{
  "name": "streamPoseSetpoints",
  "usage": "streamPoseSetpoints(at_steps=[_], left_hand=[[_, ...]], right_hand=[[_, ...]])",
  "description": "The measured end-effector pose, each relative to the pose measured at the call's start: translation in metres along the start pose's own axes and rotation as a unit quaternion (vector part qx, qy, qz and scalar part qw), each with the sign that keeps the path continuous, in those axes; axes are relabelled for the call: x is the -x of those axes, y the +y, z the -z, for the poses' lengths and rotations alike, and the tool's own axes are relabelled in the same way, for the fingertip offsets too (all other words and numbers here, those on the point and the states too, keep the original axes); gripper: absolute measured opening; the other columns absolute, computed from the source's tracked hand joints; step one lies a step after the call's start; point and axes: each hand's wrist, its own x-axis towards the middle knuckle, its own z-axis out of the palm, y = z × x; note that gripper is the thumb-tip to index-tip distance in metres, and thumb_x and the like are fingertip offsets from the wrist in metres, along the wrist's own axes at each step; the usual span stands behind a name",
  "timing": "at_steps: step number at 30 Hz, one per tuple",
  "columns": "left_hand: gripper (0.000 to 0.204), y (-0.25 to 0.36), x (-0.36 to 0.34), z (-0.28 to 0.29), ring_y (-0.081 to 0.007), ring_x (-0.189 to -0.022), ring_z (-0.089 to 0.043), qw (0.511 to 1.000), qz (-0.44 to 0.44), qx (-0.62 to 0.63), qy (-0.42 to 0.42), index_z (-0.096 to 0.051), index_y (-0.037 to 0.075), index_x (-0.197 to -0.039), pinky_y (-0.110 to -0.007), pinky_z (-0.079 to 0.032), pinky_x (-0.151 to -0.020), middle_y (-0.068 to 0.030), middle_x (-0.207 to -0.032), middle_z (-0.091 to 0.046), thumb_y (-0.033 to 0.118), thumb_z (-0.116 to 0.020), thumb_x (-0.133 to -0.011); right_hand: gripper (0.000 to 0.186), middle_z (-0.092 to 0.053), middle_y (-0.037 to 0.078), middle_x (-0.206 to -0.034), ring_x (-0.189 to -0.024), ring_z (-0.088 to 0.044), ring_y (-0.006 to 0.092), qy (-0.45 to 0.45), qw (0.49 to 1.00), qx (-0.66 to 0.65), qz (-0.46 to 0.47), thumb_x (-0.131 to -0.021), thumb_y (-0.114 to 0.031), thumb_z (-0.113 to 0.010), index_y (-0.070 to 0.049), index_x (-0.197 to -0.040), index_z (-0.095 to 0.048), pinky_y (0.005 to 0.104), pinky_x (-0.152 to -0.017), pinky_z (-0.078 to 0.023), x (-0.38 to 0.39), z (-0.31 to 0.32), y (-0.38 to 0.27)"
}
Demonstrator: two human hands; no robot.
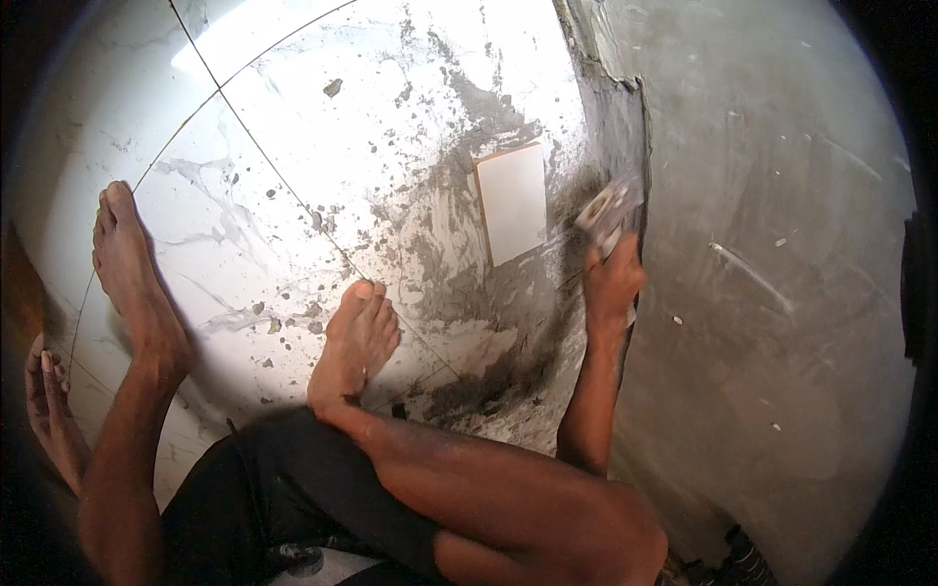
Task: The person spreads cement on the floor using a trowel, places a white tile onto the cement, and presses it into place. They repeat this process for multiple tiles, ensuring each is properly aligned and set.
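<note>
My right hand [614,283] is closed round the handle of a small trowel [608,207], whose pale blade is smeared by motion. The blade is over the grey mortar strip [611,117] at the foot of the wall. Just left of it, a cut white tile piece [513,205] with an orange-brown edge lies on the mortar-smeared floor. My left hand [56,415] hangs at the far left beyond my leg, its fingers loosely stretched and nothing seen in them.
A grey plastered wall [772,293] with pale specks rises on the right. Crumbs of dried mortar [315,217] are scattered over the white marbled floor tiles [283,117]. My bare feet [362,332] rest on these tiles, and my bent leg [489,479] crosses the near side.
</note>
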Motion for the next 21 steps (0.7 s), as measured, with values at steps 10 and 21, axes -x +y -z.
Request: streamPoseSetpoints(at_steps=[10,21], left_hand=[[0.074,0.005,0.009,-0.005,-0.0283,-0.130,-0.045,1.000,0.004,0.004,0.015,-0.036,0.001,-0.150,-0.041,-0.031,-0.112,-0.0177,-0.145,-0.047,0.056,-0.039,-0.101],[0.075,0.003,0.003,-0.001,-0.0287,-0.135,-0.041,1.000,-0.006,0.018,-0.014,-0.034,-0.002,-0.151,-0.040,-0.028,-0.115,-0.0186,-0.149,-0.044,0.056,-0.038,-0.102]], right_hand=[[0.037,-0.062,0.018,-0.074,-0.067,-0.066,0.0415,-0.020,0.998,0.043,-0.049,-0.078,-0.024,-0.081,-0.006,-0.091,-0.052,0.0475,-0.056,-0.052,-0.008,-0.006,-0.011],[0.039,-0.062,0.018,-0.080,-0.071,-0.066,0.0411,-0.010,0.999,0.036,-0.038,-0.077,-0.027,-0.081,-0.007,-0.092,-0.050,0.0483,-0.056,-0.051,-0.012,-0.011,-0.012]])
